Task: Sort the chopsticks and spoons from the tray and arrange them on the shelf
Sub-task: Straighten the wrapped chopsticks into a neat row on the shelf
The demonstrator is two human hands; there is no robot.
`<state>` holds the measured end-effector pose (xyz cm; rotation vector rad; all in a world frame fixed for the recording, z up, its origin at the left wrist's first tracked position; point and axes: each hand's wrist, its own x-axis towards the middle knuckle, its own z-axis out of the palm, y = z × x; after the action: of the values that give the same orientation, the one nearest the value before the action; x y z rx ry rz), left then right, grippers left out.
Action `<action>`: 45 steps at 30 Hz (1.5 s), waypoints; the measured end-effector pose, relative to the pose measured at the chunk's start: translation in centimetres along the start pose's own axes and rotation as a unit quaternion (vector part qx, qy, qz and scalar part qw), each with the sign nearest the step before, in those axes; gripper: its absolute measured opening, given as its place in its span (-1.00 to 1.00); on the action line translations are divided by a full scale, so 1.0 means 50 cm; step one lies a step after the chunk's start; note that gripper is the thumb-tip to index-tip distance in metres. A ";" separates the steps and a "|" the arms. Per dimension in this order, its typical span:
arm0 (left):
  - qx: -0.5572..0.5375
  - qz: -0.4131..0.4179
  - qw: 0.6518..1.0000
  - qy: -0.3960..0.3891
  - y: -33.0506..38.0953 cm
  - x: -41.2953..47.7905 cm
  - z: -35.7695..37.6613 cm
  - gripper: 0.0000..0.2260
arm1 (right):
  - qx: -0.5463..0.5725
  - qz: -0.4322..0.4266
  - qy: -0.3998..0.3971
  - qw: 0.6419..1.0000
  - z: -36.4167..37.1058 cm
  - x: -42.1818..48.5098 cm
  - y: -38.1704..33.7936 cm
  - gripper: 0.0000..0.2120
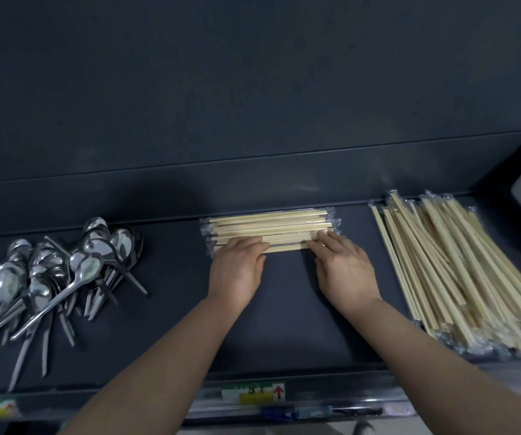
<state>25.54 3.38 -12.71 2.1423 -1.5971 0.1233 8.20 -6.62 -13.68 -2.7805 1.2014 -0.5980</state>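
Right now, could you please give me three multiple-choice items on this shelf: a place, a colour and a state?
1. Where do the spoons lie? A) left of both hands B) between the hands C) at the far right end
2. What colour is the arrow on the front-edge label? A) blue B) green C) red
3. How do the left hand and right hand lie? A) curled round spoons B) fingers straight on the neat chopstick row C) hanging idle in the air
Answers: 1 A, they are heaped at the shelf's left end; 2 C, it shows red; 3 B, both rest flat on the row.
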 end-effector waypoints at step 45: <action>-0.467 -0.298 0.821 -0.136 0.543 0.190 0.109 -0.88 | 0.354 0.255 -0.092 0.895 -0.276 -0.032 0.424 -0.64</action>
<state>2.35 -13.20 -5.98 1.7287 -0.7226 -0.9939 -12.53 -18.82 -5.71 -1.7851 1.2650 -0.5529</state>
